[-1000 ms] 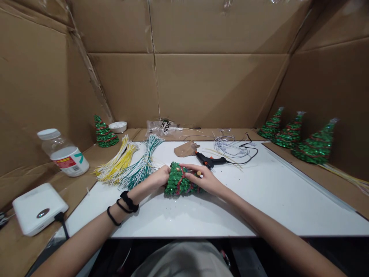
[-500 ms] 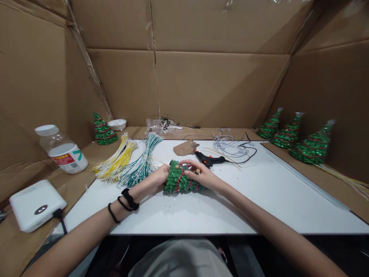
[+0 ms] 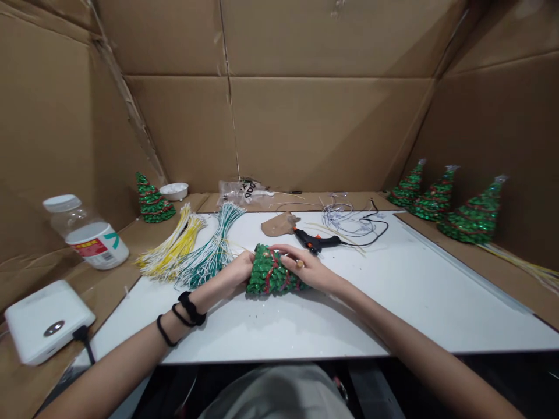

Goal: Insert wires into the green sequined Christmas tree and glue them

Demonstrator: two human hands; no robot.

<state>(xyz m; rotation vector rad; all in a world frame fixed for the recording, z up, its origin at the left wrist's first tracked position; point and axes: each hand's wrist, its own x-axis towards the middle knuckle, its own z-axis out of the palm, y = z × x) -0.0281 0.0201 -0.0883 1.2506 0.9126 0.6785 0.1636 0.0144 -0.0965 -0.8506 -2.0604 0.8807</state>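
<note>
A green glittery tree with red garland [image 3: 271,274] lies on its side on the white board [image 3: 419,302], between my two hands. My left hand [image 3: 241,269] is at its left end, with the fingertips hidden behind the tree. Over the tree's upper right side curve the fingers of my right hand [image 3: 305,266], gripping it; a small round tan item [image 3: 299,264] shows at these fingers. Just beyond the hands lies a black glue gun [image 3: 317,241], its nozzle by a brown cardboard scrap [image 3: 278,224].
Yellow [image 3: 172,250] and green-white wire bundles [image 3: 213,250] lie left of the hands. Farther left are a jar [image 3: 94,241], a white box [image 3: 50,320], a tree [image 3: 152,201] and a bowl [image 3: 174,191]. Loose wires [image 3: 345,218] lie behind; several trees [image 3: 471,215] stand right.
The view has shifted slightly, so the left-side objects appear a little farther left and lower. Both hands stay on the tree, which looks almost the same.
</note>
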